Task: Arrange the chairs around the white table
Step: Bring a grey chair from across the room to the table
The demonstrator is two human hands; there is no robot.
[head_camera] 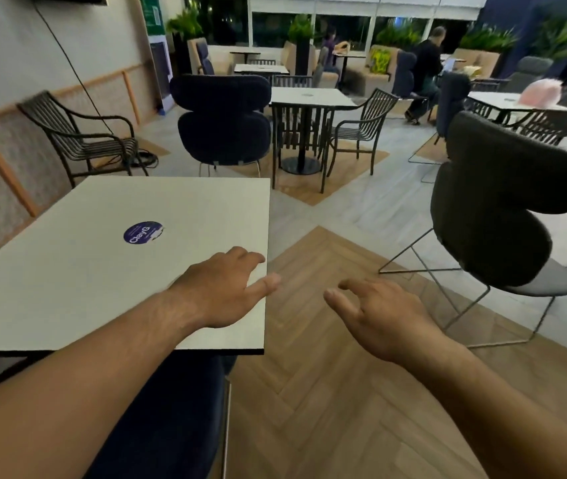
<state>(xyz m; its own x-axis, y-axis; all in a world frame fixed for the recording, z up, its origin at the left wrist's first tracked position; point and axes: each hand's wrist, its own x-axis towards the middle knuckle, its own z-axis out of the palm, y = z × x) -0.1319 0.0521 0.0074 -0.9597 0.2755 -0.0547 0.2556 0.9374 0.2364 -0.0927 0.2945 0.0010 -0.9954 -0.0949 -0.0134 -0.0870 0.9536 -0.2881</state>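
The white table [85, 264] fills the left of the view, with a round blue sticker [142, 232] on top. My left hand [226, 288] hovers over its right edge, fingers apart, holding nothing. My right hand [375, 316] is out over the wooden floor, open too. To the right stands a grey padded chair [503, 202] on wire legs, about an arm's length beyond my right hand. A dark blue padded chair [221, 122] stands past the table's far edge. A slatted metal armchair [81, 136] is by the left wall. Another dark blue chair [171, 420] is tucked under the near edge.
A second white table [309, 96] with slatted metal chairs [361, 129] stands behind. More tables, padded seats and seated people fill the back by the windows. A cable runs down the left wall to the floor. Herringbone wood flooring lies between my hands and the grey chair.
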